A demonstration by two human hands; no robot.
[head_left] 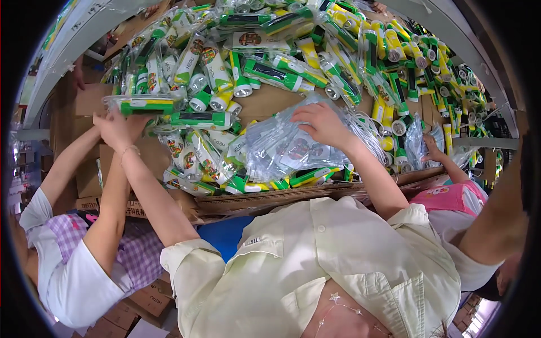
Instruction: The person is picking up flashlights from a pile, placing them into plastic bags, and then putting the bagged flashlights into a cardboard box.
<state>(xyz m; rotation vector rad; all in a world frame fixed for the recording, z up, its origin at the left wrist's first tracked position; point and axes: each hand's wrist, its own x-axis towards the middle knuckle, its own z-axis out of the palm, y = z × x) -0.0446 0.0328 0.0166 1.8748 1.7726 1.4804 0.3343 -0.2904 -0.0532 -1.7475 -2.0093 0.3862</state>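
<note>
From where I'm standing, the person in the pale shirt [338, 248] is working across a cardboard-lined bench [265, 100], arms spread wide. The left hand [114, 130] is bending its fingers at the end of a green-and-yellow flashlight in a clear plastic bag [147, 105]; a neighbour's arms [115, 197] are crossing so close there that I can't tell whether it is gripping the bag or just touching it. That flashlight is lying crosswise near the bench's left end, perhaps so its bag end is facing the fingers. The right hand [324, 125] is hovering half open over a loose stack of flat, clear plastic bags [265, 149], fingers curling softly, with no hold on anything that I can see. The stack is sitting in front of the body, probably to keep it within easy reach. White cords [366, 132] are bunching beside it, while unbagged green-and-yellow flashlights [393, 45] are heaping up to the right. The raised brown cardboard edge [282, 197] is likely keeping everything from sliding off. Farther right, another worker's hand [433, 151] is resting by some bluish plastic bags [415, 143].
</note>
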